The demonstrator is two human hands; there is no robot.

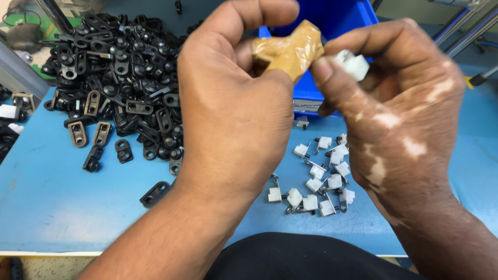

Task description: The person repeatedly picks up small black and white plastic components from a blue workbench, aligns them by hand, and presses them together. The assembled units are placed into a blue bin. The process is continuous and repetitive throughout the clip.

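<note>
The left hand (233, 109) is raised over the blue bench (46, 197), its grip closed on a tan, glossy wad (290, 49) that looks crumpled and lumpy, like tape or a small bag pinched between thumb and fingers. Just beside it, touching the wad's edge, the right hand (399, 103) holds a small white plastic block (354, 65) in a closed grip of thumb and fingertips; the block is pale, squarish and partly hidden by the fingers. Below the hands, a loose cluster of similar white clips with metal pins (321, 181) lies on the bench. To the left sits a big heap of black plastic brackets (114, 78). A blue bin (342, 15) stands behind the hands.
</note>
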